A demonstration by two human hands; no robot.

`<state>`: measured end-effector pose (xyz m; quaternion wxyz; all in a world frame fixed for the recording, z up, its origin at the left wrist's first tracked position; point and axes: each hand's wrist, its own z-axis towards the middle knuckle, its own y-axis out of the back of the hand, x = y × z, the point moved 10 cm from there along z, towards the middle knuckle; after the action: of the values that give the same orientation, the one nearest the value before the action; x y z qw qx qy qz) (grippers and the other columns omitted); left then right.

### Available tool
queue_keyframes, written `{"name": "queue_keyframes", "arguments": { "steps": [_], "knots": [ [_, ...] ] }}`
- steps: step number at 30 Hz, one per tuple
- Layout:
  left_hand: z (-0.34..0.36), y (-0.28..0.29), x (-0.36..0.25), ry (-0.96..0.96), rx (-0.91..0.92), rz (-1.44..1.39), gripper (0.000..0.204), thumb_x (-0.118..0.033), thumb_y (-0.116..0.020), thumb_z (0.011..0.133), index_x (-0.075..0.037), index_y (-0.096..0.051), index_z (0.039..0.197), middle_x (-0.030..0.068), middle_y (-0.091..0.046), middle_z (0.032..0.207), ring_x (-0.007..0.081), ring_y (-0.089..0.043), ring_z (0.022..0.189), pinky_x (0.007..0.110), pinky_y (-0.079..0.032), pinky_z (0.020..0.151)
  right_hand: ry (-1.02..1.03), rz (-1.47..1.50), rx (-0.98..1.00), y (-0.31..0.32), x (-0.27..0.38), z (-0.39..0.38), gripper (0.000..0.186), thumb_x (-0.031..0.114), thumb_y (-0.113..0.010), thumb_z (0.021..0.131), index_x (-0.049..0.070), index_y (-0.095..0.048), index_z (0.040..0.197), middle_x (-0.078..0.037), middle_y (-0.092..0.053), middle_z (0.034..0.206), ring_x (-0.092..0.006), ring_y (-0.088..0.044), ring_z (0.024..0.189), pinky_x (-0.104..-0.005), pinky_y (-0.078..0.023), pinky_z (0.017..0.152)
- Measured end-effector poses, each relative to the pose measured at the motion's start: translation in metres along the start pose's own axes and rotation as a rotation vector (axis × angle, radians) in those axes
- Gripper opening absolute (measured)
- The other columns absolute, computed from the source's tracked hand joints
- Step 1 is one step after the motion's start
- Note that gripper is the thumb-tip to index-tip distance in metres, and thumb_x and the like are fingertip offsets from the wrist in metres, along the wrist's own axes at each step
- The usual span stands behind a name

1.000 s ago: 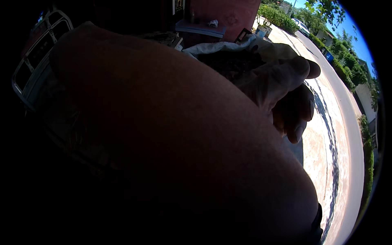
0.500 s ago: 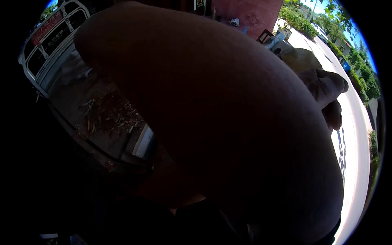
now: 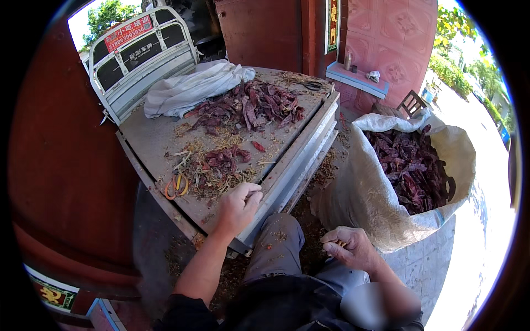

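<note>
Your arms (image 3: pixel 201 270) no longer block the view: left hand (image 3: pixel 238 207) curled, contents unclear; right hand (image 3: pixel 353 248) closed on tan bits (image 3: pixel 341 243). Dried peppers (image 3: pixel 226 158), far of the left, look light, brittle; pinch stem ends gently.

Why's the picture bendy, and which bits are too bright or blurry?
In the head view, the fisheye lens bends the left red panel; sunlit ground glares white at right; a pale blur overlaps the right forearm; left hand looks clear.
</note>
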<state>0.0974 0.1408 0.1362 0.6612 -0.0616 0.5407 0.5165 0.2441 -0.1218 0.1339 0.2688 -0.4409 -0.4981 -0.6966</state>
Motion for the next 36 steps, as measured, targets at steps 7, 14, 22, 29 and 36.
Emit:
{"name": "queue_keyframes", "arguments": {
  "steps": [7, 14, 22, 29, 36],
  "knots": [
    [0.059, 0.119, 0.109, -0.011, -0.184, 0.556, 0.028, -0.008, -0.067, 0.091, -0.004, -0.073, 0.118, 0.0167, -0.075, 0.113, 0.0365, -0.069, 0.108, 0.046, -0.054, 0.096, -0.793, 0.541, -0.229, -0.043, -0.263, -0.153, 0.032, 0.031, -0.065, 0.105, 0.0, -0.071, 0.099, -0.008, -0.071, 0.082, -0.0166, -0.07, 0.064, -0.0278, -0.052, 0.055],
    [0.129, 0.078, 0.154, -0.025, 0.016, 0.654, 0.058, 0.003, -0.053, 0.083, -0.008, -0.067, 0.138, 0.0173, -0.067, 0.138, 0.0388, -0.057, 0.133, 0.046, -0.046, 0.112, -0.791, 0.733, -0.396, -0.036, -0.282, -0.154, 0.031, 0.029, -0.062, 0.106, -0.002, -0.069, 0.107, -0.008, -0.07, 0.084, -0.0176, -0.069, 0.061, -0.0266, -0.051, 0.049],
    [0.122, 0.027, 0.124, -0.078, 0.31, 0.623, 0.036, -0.006, -0.062, 0.085, -0.009, -0.076, 0.119, 0.0181, -0.073, 0.123, 0.0387, -0.067, 0.116, 0.047, -0.053, 0.101, -0.809, 0.676, -0.412, -0.037, -0.285, -0.163, 0.027, 0.025, -0.061, 0.106, -0.001, -0.069, 0.105, -0.008, -0.07, 0.083, -0.0161, -0.068, 0.06, -0.0259, -0.05, 0.048],
    [0.11, 0.086, 0.084, -0.291, -0.105, 0.465, 0.028, 0.002, -0.065, 0.086, -0.004, -0.073, 0.113, 0.0177, -0.073, 0.118, 0.0384, -0.068, 0.112, 0.045, -0.054, 0.099, -0.837, 0.645, -0.369, -0.037, -0.28, -0.156, 0.025, 0.023, -0.06, 0.106, -0.001, -0.069, 0.105, -0.007, -0.069, 0.083, -0.0154, -0.067, 0.059, -0.0256, -0.049, 0.048],
    [0.095, 0.118, 0.112, 0.026, -0.211, -0.134, 0.024, -0.004, -0.069, 0.097, 0.001, -0.067, 0.121, 0.0068, -0.072, 0.11, 0.0148, -0.068, 0.099, 0.032, -0.056, 0.089, -0.82, 0.651, -0.368, -0.039, -0.279, -0.155, 0.026, 0.024, -0.06, 0.106, 0.0, -0.069, 0.107, -0.007, -0.069, 0.085, -0.0155, -0.068, 0.059, -0.0254, -0.048, 0.047]
  ]
}}
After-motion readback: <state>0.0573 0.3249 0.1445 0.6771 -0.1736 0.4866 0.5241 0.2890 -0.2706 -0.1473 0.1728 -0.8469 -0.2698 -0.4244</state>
